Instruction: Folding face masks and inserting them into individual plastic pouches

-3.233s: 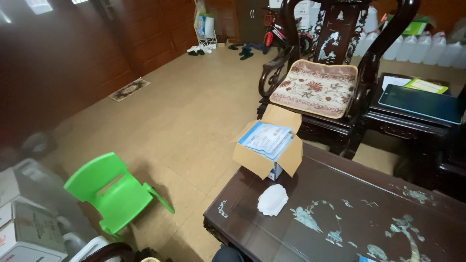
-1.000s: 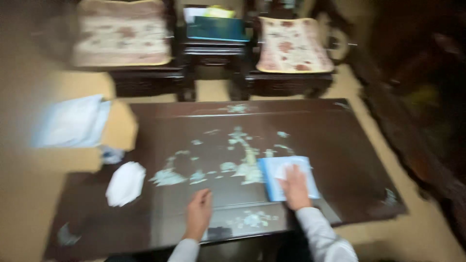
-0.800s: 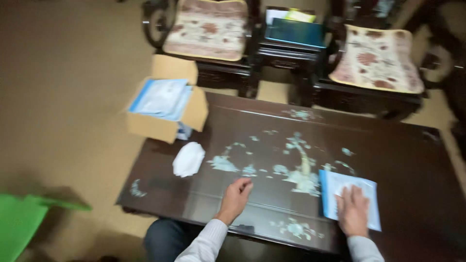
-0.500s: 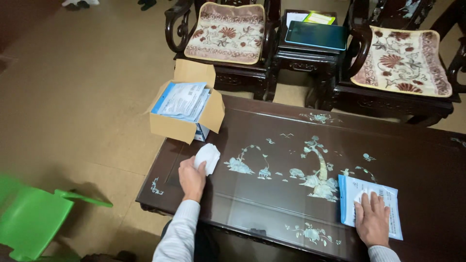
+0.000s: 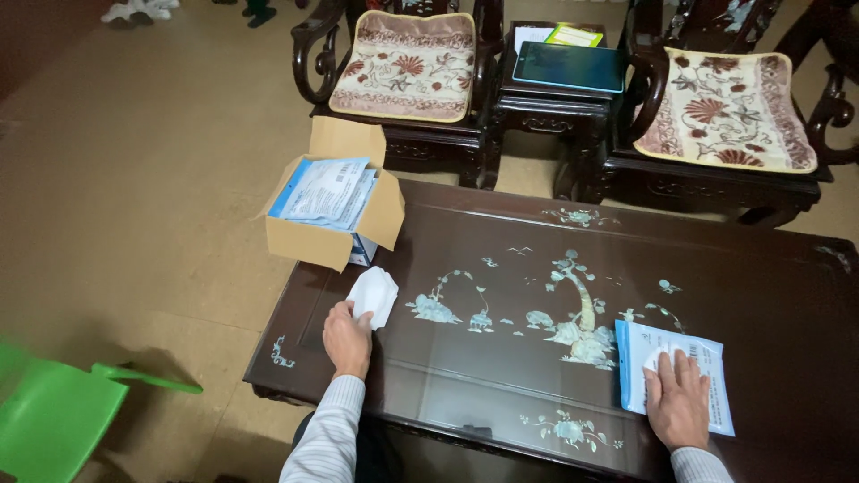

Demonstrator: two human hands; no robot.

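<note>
The left hand (image 5: 347,336) closed its fingertips on the white mask (image 5: 373,293) beside the cardboard box (image 5: 333,215); the right hand (image 5: 677,402) lay flat, fingers spread, on the blue-edged packet (image 5: 672,371) — which could skid off the glossy table (image 5: 501,367).

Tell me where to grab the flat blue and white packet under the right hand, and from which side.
Take the blue and white packet by its far edge, coming from above. It lies flat on the table, the right hand covers its near half, and the far corners are bare, so a thumb-and-finger pinch there probably works best.
</note>
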